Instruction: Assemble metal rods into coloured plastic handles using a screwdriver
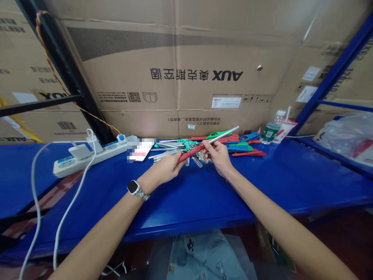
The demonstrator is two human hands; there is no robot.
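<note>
Held across the front of the pile is a long-reach lighter with a red plastic handle and a slim silver tube pointing up to the right. My left hand is closed around the lower end of the red handle. Near the joint of handle and tube, my right hand pinches the lighter between thumb and fingers. Behind both hands lie loose silver tubes, small clear pieces and thin wires. Red, green and blue lighter handles are heaped to the right. My hands partly hide the pile.
The blue tabletop runs up to a large cardboard box. At left stands a white power strip with cables, beside a phone. A bottle and a cup with a straw are at right.
</note>
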